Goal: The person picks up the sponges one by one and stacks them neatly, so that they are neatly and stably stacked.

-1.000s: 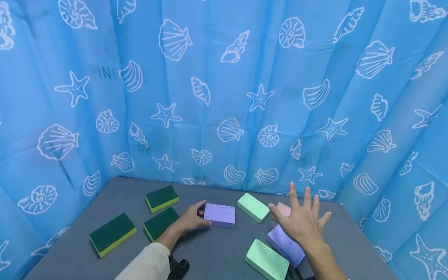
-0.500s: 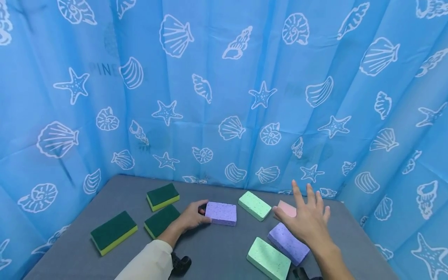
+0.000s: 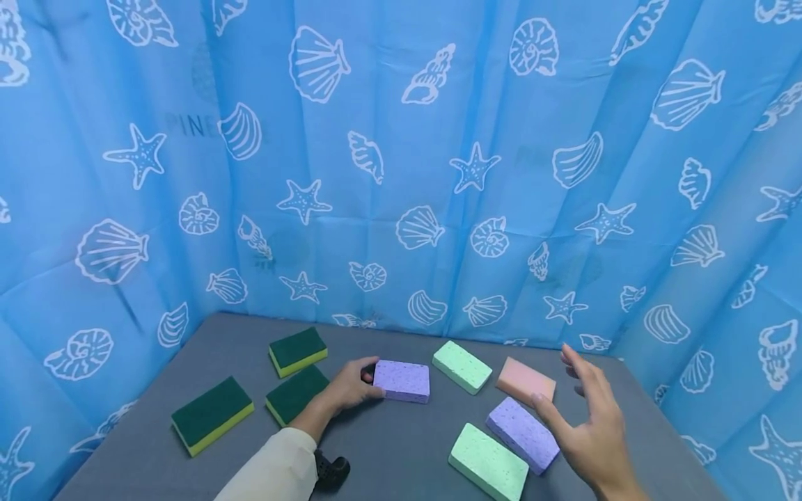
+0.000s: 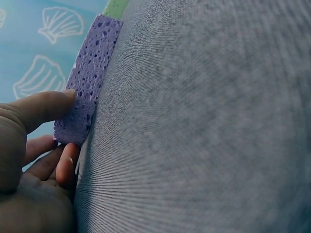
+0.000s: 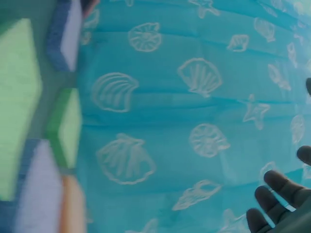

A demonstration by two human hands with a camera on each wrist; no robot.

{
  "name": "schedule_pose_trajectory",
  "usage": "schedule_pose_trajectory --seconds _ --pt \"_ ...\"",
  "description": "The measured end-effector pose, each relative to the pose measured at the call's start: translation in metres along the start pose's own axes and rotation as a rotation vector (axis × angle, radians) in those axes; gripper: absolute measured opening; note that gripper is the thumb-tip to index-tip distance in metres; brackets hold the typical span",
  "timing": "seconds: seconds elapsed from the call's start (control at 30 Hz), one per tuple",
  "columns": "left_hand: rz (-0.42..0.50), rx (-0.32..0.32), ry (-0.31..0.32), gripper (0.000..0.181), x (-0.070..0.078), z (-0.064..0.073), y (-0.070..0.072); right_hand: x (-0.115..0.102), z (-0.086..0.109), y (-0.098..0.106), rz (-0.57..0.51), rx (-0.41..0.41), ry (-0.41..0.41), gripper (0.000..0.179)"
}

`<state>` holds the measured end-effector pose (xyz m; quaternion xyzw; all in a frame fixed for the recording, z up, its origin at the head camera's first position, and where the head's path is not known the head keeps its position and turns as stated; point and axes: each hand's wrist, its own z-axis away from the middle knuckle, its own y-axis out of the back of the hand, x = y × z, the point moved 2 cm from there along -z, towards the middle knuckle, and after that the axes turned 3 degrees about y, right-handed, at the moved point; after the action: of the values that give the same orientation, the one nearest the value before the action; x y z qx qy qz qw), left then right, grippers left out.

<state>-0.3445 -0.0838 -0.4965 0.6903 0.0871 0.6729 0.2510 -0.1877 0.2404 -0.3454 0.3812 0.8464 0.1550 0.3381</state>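
At the middle of the table, my left hand [image 3: 344,388] holds the left end of a purple sponge [image 3: 402,380] that lies flat. In the left wrist view the thumb presses the near side of this pitted purple sponge [image 4: 92,68], while the fingers bend round its end. My right hand [image 3: 594,435] is raised over the table's right side with nothing in it, fingers apart and thumb toward a pink sponge [image 3: 526,380]. A second purple sponge [image 3: 522,433] lies left of that hand, beside a mint-green sponge [image 3: 487,460].
Another mint-green sponge [image 3: 461,366] lies farther back, right of the held one. Several green-and-yellow scouring sponges, such as this one [image 3: 213,414], lie at the left. A blue shell-print curtain [image 3: 376,174] hangs behind and around the grey table [image 3: 388,445].
My right hand has moved right and turned, its palm now facing more to the left, so the pink sponge shows fully. The left hand and its purple sponge stay put.
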Motion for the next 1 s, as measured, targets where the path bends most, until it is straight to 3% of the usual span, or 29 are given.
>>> schedule_pose_trajectory --seconds 0.33,0.67,0.87,1.0 --pt "0.005 -0.007 0.013 0.071 0.003 0.0 -0.001 0.026 0.053 -0.03 0.068 -0.149 -0.213 0.071" --pt "-0.004 -0.003 -0.002 0.069 0.001 0.003 0.0 0.044 0.072 -0.045 -0.004 -0.211 -0.291 0.07" --pt "0.004 -0.009 -0.006 0.069 0.002 0.006 -0.001 0.049 0.075 -0.048 -0.008 -0.382 -0.408 0.076" --pt "0.004 -0.005 -0.014 0.069 0.004 0.006 0.0 0.058 0.078 -0.05 -0.023 -0.519 -0.356 0.079"
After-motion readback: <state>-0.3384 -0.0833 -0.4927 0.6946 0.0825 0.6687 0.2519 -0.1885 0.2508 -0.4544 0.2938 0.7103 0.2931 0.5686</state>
